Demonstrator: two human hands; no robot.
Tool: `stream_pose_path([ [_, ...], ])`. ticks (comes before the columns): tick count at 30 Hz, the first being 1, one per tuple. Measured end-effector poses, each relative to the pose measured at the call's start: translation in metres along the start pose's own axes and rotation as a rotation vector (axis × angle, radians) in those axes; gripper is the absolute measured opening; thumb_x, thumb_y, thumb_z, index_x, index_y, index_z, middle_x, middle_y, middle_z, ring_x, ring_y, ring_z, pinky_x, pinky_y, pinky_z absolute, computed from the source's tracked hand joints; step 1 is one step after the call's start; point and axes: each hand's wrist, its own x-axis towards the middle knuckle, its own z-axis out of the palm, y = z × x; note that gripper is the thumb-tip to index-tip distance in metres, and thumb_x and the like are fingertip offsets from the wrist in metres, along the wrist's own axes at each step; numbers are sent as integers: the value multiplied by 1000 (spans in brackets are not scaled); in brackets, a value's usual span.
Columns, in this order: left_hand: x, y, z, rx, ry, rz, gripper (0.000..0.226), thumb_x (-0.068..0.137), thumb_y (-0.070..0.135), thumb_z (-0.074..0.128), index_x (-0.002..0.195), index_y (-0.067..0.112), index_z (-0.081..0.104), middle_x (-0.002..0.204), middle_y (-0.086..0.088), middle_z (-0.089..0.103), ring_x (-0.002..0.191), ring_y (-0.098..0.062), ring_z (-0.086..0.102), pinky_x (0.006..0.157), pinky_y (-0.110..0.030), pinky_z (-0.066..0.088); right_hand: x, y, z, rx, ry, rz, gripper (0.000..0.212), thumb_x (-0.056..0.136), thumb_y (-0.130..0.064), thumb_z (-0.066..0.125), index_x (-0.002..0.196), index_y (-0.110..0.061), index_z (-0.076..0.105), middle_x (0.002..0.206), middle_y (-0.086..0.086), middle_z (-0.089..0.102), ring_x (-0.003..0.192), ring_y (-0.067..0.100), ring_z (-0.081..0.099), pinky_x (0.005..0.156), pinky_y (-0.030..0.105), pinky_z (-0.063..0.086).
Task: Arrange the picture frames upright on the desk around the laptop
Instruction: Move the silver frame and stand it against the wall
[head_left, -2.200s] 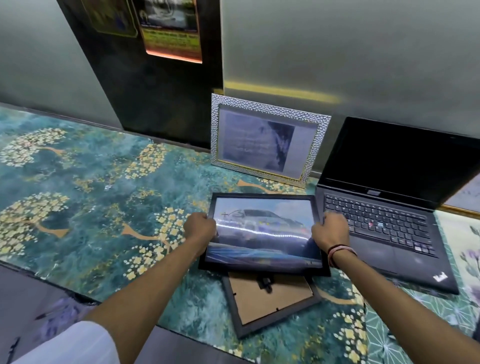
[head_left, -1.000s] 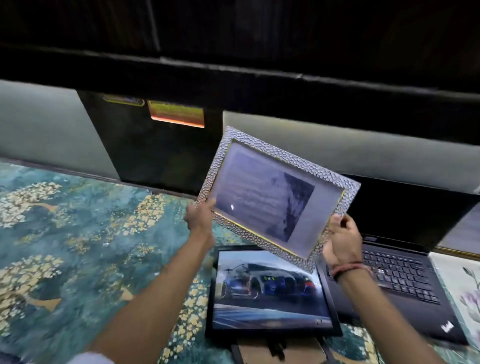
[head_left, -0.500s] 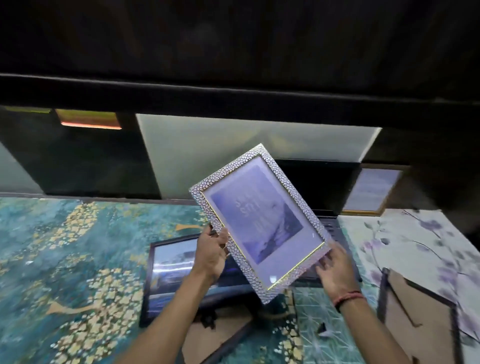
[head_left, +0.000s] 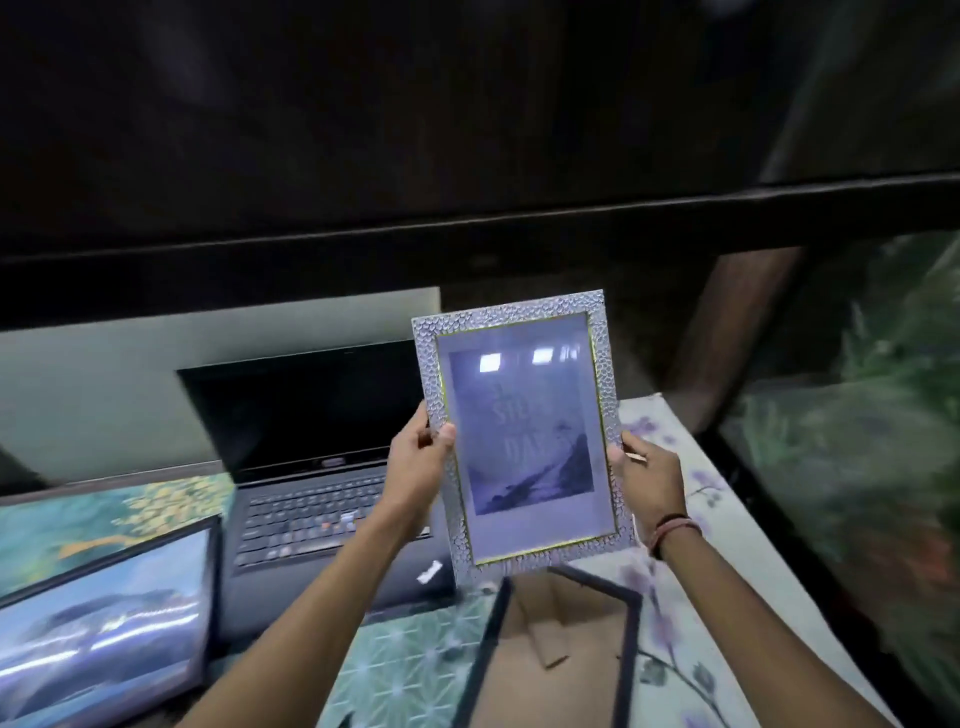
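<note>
I hold a silver hammered-texture picture frame (head_left: 522, 431) in portrait position in the air, to the right of the open black laptop (head_left: 317, 457). My left hand (head_left: 418, 462) grips its left edge and my right hand (head_left: 649, 475) its right edge. A black frame with a car picture (head_left: 104, 629) lies flat at the lower left, beside the laptop. Another black frame (head_left: 561, 649) lies face down below the held one, its brown backing showing.
The desk (head_left: 727, 545) carries patterned mats, floral on the right and teal with gold trees on the left. A dark shelf edge (head_left: 467, 228) runs overhead. The desk's right edge drops off beside dark wooden furniture and blurred greenery.
I lifted the silver frame from the wall left of the laptop, turned it from landscape to portrait, and carried it rightward. The view panned right with it.
</note>
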Motion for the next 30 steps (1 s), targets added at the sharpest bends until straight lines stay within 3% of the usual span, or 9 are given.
stream_pose_path([
  [2,25,3,51,154,72,25,31,100,14,60,126,27,70,69,4,44,67,-10,41,64,-27,36,42,13,-32,-79,24,-43,32,84,-20,57,92,10,65,75,15,64,72,17,47,69,33,42],
  [3,34,7,75,194,109,25,38,100,14,61,137,18,65,72,7,47,74,-13,46,67,-27,36,60,17,-47,-109,31,-45,28,86,-18,57,82,8,63,77,6,64,68,24,44,67,35,41],
  [5,51,18,116,238,121,-39,52,103,13,59,153,5,48,117,4,69,112,-19,60,88,-19,39,94,20,-71,-141,43,-65,31,91,-4,57,62,-15,55,79,-1,59,72,22,41,66,30,34],
  [8,74,25,161,288,103,-79,56,104,13,54,159,10,40,151,-1,55,138,-20,52,109,-24,35,136,24,-93,-182,40,-97,35,92,4,51,70,-21,40,80,-4,46,79,12,40,62,23,27],
  [11,93,22,189,387,105,-60,60,102,7,48,160,18,37,158,-6,52,137,-29,55,107,-29,40,174,38,-103,-200,-12,-68,31,91,4,45,67,-17,46,74,-9,47,69,6,41,61,9,31],
  [15,113,9,210,403,111,-56,70,95,-6,37,160,20,37,144,-17,62,107,-41,64,81,-35,48,220,67,-104,-223,-60,-34,22,86,-13,44,92,-19,64,93,-3,60,87,13,49,80,25,39],
  [19,116,2,221,361,122,-150,77,93,-12,36,164,17,25,162,-11,40,142,-35,47,115,-43,42,241,77,-95,-268,-81,39,23,80,-20,43,66,-38,43,74,-18,39,86,13,36,73,27,34],
  [24,137,-16,223,371,112,-110,87,77,13,44,161,32,33,139,-7,56,123,-32,58,108,-54,50,257,87,-86,-178,-116,31,23,80,-15,43,80,-36,53,67,-19,30,69,7,34,67,21,30],
  [30,143,-20,226,383,79,-81,81,84,11,48,161,28,31,135,-5,44,119,-28,58,105,-50,54,274,86,-81,-133,-176,14,55,89,2,38,138,-16,54,83,0,58,75,15,47,74,26,39],
])
